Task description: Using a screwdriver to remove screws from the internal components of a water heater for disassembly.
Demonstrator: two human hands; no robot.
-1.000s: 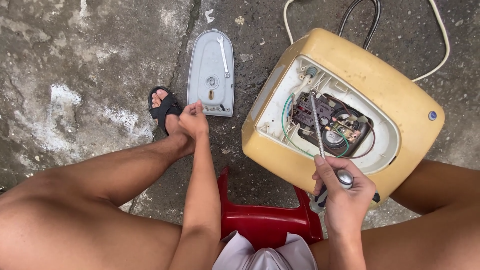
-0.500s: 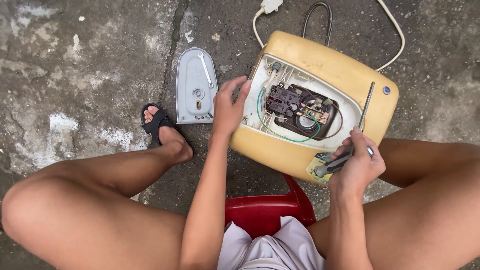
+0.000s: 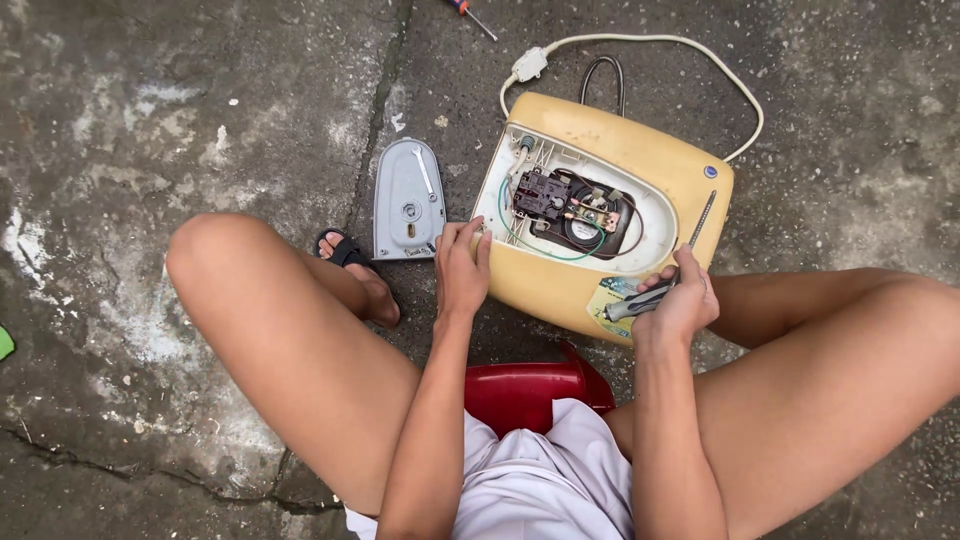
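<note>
Both hands busy: my left hand [image 3: 462, 268] grips the near-left edge of the yellow heater [image 3: 603, 225] lying opened on the concrete floor [image 3: 150, 130], my right hand [image 3: 680, 300] is closed around a screwdriver [image 3: 668, 268], so I'd brace the casing firmly and keep the tip off the wires [image 3: 560, 215].

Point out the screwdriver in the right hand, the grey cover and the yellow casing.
screwdriver [image 3: 640, 303], head view, grey handle
grey cover [image 3: 408, 200], head view, flat middle
yellow casing [image 3: 640, 150], head view, upper shell
</note>
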